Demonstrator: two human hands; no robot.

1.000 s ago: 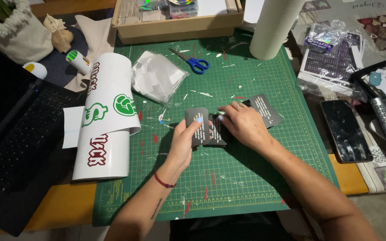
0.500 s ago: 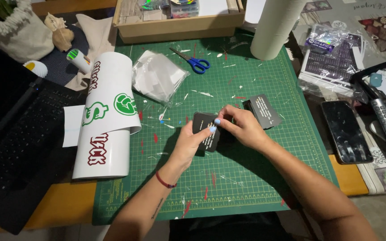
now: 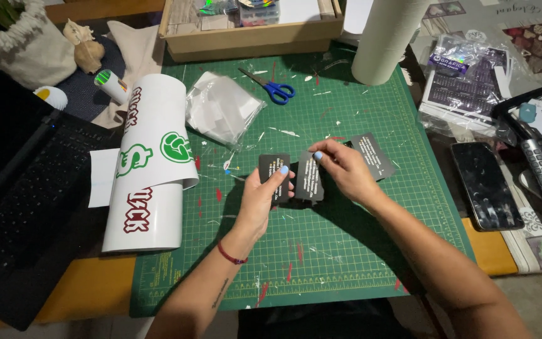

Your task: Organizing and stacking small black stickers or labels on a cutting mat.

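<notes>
Cards sit mid-frame: your left hand [image 3: 260, 198] pinches one black card [image 3: 273, 171] under its thumb. Your right hand [image 3: 349, 171] clamps fingertips on another dark card [image 3: 309, 179].

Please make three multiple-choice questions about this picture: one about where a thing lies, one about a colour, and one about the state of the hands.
1. Where do the scissors lie?
A. on the laptop
B. on the green mat, near the wooden box
C. on the phone

2. What colour are the scissors' handles?
A. blue
B. red
C. yellow

3. What do the hands hold?
A. both hands share one card
B. each hand holds its own black card
C. both are empty

Answers:
1. B: the scissors rest on the mat, just in front of the wooden box.
2. A: both handle loops are blue.
3. B: the left hand grips one black card, and the right hand pinches another card, with a gap between the two.
</notes>
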